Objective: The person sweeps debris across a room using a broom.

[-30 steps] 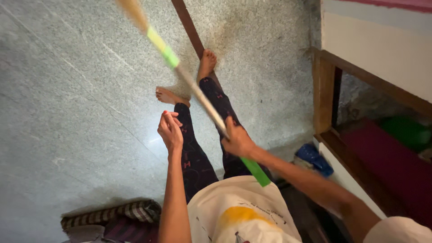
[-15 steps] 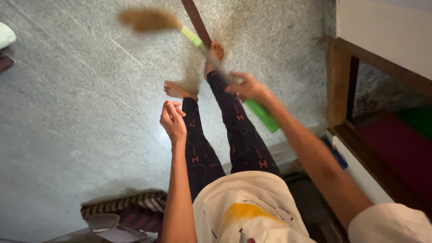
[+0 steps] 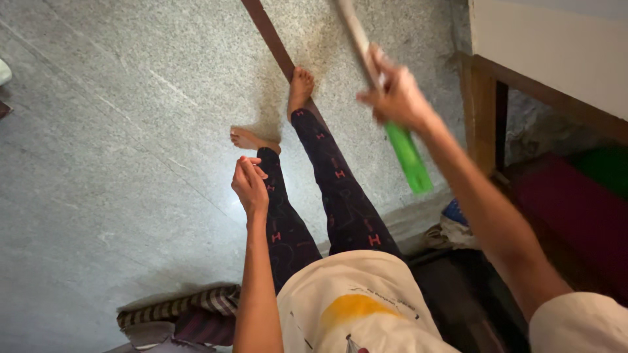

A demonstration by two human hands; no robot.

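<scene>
Broom raised over grey floor

Floor (image 3: 118, 163) lies wide and open left of the fingers, no litter pile showing, so how much sweeping is done cannot be told. A wooden frame (image 3: 481, 117) stands close on their right. Right hand (image 3: 396, 95) has its fingers wrapped tight around the broom (image 3: 399, 140), bristles out of view above. Left hand (image 3: 248, 186) hangs loosely curled, empty.
</scene>
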